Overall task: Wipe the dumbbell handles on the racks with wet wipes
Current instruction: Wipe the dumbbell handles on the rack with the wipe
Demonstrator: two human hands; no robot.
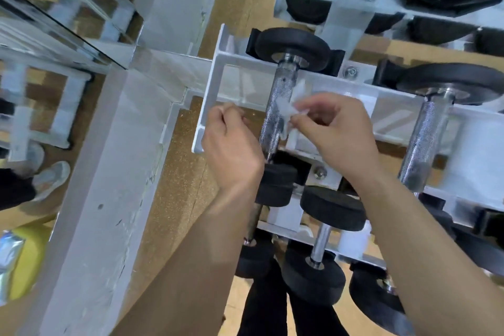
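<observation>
- Right hand [338,133] is pinching a white wet wipe [289,110] against the knurled dumbbell handle [275,101] at the rack [215,82]'s left end.
- Left hand [231,144] is curling beside the handle; I cannot tell whether it grips anything.

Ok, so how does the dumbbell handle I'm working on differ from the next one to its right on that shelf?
The left handle has a white wipe at its right side, pinched by the right hand; the right handle has nothing on it. The left hand sits beside the left handle; no hand is near the right handle. Both are knurled metal bars with round black weights, lying on the white rack.
</observation>
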